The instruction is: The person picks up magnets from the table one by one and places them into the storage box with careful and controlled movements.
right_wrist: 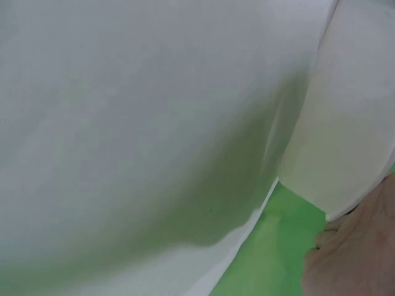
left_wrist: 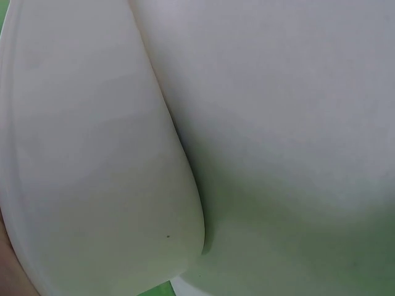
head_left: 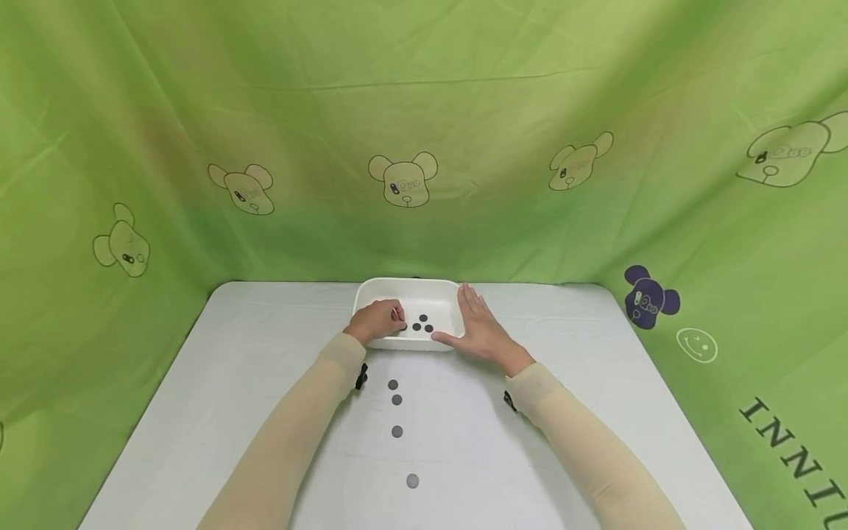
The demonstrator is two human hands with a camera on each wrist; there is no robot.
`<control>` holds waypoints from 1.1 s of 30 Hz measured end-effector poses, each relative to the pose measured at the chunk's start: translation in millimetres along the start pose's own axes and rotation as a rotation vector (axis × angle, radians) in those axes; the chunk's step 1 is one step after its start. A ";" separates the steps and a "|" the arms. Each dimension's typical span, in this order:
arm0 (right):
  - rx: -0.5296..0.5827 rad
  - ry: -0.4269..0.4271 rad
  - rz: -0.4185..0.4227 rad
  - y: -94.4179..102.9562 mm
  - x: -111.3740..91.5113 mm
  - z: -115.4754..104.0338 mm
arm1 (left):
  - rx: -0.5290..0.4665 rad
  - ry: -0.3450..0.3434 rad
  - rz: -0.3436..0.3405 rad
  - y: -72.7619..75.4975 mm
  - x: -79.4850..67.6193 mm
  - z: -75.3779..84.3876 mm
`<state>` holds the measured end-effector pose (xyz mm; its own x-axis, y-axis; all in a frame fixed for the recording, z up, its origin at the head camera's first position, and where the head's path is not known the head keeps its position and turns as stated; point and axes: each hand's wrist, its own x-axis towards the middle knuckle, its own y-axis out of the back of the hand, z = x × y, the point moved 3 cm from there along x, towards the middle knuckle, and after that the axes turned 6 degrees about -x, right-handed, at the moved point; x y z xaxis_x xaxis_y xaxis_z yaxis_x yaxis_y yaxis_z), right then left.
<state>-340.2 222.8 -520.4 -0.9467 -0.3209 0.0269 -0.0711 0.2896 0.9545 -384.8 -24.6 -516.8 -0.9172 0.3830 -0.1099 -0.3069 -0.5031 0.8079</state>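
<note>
A white rectangular tray [head_left: 412,344] stands at the far edge of the white table. My left hand [head_left: 375,322] reaches over its near left side, thumb and fingertips pinching a small dark round disc [head_left: 403,327] low inside it. Three more dark discs [head_left: 423,318] lie on the tray floor, just right of those fingertips. My right hand [head_left: 482,331] rests at the tray's right end, fingers straight along the rim and thumb stretched over the near side. In the left wrist view the tray wall [left_wrist: 99,148] fills the left half; in the right wrist view part of the right hand [right_wrist: 355,253] shows beside the tray.
Several grey discs [head_left: 397,431] lie in a loose line on the table [head_left: 464,456] between the forearms, running from near the tray towards the front. A green curtain [head_left: 318,243] with bear-head drawings surrounds the table at the back and both sides.
</note>
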 end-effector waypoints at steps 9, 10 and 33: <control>0.011 0.001 0.005 -3.8 0.2 2.1 | 0.007 0.002 0.018 -0.4 -3.7 0.9; 0.017 0.003 0.005 -3.5 -0.1 1.8 | 0.004 -0.008 0.028 0.4 -4.2 1.7; 0.028 0.004 0.013 -1.0 0.7 0.0 | 0.068 -0.160 0.182 32.3 -33.4 10.5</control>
<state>-340.8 222.3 -521.3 -0.9465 -0.3200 0.0407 -0.0673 0.3194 0.9452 -361.4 -45.5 -480.9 -0.9023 0.4112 0.1291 -0.1179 -0.5236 0.8438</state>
